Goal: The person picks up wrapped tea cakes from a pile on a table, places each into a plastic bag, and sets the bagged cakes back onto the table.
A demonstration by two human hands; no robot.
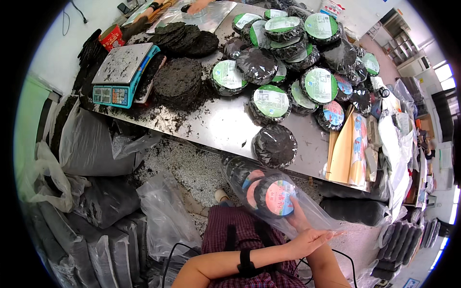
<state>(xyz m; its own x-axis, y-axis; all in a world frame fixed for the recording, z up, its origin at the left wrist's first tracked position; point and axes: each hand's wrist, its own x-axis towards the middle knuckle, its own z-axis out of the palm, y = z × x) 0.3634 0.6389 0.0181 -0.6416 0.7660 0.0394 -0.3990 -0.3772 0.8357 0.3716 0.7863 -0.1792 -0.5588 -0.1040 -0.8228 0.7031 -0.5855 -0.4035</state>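
A long clear plastic bag (314,223) lies slanted over my lap, below the table's front edge. Several round dark cakes, like dried seaweed, sit in a row inside it; the nearest wrapped cake (279,198) has a pink and blue round label. My right hand (298,217) grips this cake at its right side, thumb against the label, other fingers mostly hidden. Whether that hand is inside the bag or behind its film, I cannot tell. My left hand (311,241) crosses over my right wrist, its fingers closed on the bag's end.
On the metal table (225,125) lie a heap of green-labelled wrapped cakes (271,101), bare dark cakes (177,84), a blue scale (120,77) and folded card sheets (345,149). Large filled bags (96,240) stand at left. Another person's hand (197,6) works at the far edge.
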